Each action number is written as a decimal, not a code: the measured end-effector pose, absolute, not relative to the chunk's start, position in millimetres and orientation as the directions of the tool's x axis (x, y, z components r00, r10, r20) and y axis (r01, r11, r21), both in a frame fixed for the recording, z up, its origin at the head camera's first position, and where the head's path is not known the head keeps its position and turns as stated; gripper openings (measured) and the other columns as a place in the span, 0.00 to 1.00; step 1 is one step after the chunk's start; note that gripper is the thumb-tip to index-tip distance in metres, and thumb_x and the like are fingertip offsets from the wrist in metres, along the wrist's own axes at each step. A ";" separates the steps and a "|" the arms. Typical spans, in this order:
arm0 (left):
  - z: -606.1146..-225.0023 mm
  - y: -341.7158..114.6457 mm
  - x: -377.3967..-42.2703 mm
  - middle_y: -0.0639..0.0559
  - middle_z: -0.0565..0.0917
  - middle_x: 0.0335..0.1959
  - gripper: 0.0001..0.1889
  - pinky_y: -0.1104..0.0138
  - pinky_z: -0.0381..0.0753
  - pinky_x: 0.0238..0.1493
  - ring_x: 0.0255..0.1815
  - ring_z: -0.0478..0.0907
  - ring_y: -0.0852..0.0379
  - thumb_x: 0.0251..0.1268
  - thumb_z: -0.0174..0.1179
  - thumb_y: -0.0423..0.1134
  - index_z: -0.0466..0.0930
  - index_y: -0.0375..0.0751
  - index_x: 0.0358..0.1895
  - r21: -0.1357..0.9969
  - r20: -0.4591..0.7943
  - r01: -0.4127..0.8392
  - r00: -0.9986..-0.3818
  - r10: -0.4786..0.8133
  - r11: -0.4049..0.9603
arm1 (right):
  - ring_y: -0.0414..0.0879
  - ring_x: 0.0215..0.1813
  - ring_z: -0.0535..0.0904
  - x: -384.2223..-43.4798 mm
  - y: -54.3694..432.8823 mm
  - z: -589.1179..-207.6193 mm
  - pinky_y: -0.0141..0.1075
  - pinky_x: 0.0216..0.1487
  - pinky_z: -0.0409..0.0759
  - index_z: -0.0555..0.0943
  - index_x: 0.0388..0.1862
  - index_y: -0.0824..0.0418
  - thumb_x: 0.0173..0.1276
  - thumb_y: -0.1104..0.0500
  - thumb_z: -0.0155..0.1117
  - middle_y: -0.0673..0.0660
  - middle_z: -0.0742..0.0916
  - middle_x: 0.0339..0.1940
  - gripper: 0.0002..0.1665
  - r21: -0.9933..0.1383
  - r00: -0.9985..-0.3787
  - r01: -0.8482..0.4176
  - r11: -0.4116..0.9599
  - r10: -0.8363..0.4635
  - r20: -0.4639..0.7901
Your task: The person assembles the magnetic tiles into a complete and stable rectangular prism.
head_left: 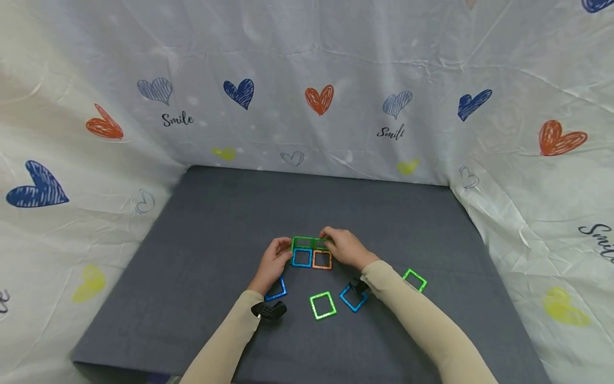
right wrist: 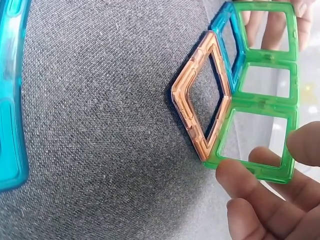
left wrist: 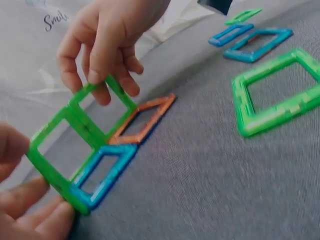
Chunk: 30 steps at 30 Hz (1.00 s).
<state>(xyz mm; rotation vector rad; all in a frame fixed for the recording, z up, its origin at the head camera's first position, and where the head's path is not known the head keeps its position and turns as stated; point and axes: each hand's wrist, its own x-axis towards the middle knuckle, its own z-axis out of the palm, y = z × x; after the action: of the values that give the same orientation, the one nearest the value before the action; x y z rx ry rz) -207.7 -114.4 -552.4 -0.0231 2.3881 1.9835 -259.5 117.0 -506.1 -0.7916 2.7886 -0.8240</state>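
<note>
Green square magnetic tiles (right wrist: 224,130) stand upright in a joined row; three of them show in the right wrist view. At their foot a blue square tile (left wrist: 114,176) and an orange square tile (left wrist: 156,119) lie flat, side by side. My left hand (head_left: 274,262) pinches the left end of the green row, its fingertips against the tile's edge. At the other end my right hand (head_left: 349,248) pinches the rightmost green tile, thumb on one face and fingers on the other.
A loose green tile (head_left: 333,303) lies nearer the front. Beside it, a blue tile (head_left: 347,303) is partly under the right wrist's camera. Another blue tile (head_left: 276,296) lies by my left wrist, and a green tile (head_left: 417,275) is beyond my right forearm.
</note>
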 end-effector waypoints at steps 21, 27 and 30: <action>-522.7 -112.6 -177.3 0.33 0.71 0.72 0.27 0.44 0.73 0.67 0.72 0.69 0.36 0.69 0.45 0.28 0.67 0.35 0.71 0.970 -0.159 -0.193 -0.964 -0.215 0.147 | 0.50 0.47 0.87 -267.1 107.5 -504.1 0.46 0.47 0.85 0.80 0.62 0.59 0.81 0.50 0.53 0.58 0.90 0.51 0.20 -0.544 -0.860 -0.446 0.711 -0.508 0.041; -519.5 -97.8 -156.5 0.25 0.55 0.76 0.30 0.43 0.63 0.77 0.77 0.60 0.29 0.72 0.39 0.25 0.50 0.28 0.77 0.898 -0.338 -0.267 -0.927 -0.162 -0.349 | 0.44 0.34 0.76 -275.1 106.4 -502.7 0.42 0.42 0.77 0.80 0.62 0.61 0.84 0.47 0.44 0.56 0.85 0.37 0.25 -0.632 -0.867 -0.367 0.683 -0.497 -0.034; -518.0 -89.4 -153.6 0.21 0.44 0.78 0.33 0.45 0.52 0.82 0.81 0.48 0.26 0.76 0.35 0.25 0.38 0.28 0.80 0.755 -0.423 -0.317 -0.905 -0.056 -0.575 | 0.44 0.33 0.73 -277.3 106.7 -505.5 0.41 0.41 0.73 0.81 0.61 0.61 0.85 0.47 0.43 0.54 0.80 0.32 0.26 -0.656 -0.870 -0.322 0.682 -0.487 -0.079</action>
<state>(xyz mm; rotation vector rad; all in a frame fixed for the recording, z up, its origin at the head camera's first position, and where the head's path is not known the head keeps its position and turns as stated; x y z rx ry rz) -153.6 -89.4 -518.0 -0.6143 1.3643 2.5889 -277.3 106.7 -505.5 -0.6490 2.6489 -0.9639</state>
